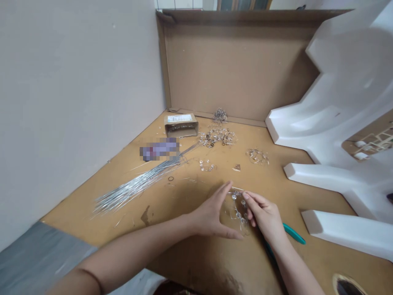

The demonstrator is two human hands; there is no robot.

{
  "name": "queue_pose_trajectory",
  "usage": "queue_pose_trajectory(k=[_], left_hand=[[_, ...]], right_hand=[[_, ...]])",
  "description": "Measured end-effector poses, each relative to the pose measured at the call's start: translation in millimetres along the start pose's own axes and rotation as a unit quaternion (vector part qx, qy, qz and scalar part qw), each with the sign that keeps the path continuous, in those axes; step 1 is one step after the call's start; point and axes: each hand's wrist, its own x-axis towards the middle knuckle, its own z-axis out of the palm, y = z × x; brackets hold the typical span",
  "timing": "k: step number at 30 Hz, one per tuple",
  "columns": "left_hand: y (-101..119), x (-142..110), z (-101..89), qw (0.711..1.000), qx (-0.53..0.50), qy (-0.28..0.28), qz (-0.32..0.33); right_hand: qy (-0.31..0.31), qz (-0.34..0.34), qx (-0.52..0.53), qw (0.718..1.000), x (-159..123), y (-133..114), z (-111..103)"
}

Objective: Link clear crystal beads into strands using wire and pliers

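Note:
My left hand [211,213] rests on the brown tabletop [190,254] with thumb and forefinger spread wide around a small piece of clear beads on wire [238,207]. My right hand [265,215] is on the other side of it, fingertips pinched together on the beaded piece. A teal-handled tool [293,233] lies under my right wrist, partly hidden by it.
A bundle of thin silver wires [138,184] lies at left. Loose beads and rings [217,136] are scattered further back, with a small cardboard box [181,125] near the corner. White foam packing [337,135] fills the right. A cardboard sheet [239,65] stands behind.

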Motion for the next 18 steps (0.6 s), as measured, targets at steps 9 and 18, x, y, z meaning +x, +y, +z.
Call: queue_pose_trajectory(k=[9,18], left_hand=[[-3.6,4.9,4.6,0.999,0.017,0.026,0.003],[-13.8,7.9,7.7,0.983,-0.185,0.014,0.002]], right_hand=[[0.042,-0.017,-0.037,0.998,-5.2,-4.9,-1.4],[0.073,-0.015,-0.035,0.997,-2.2,-6.0,-7.6]])
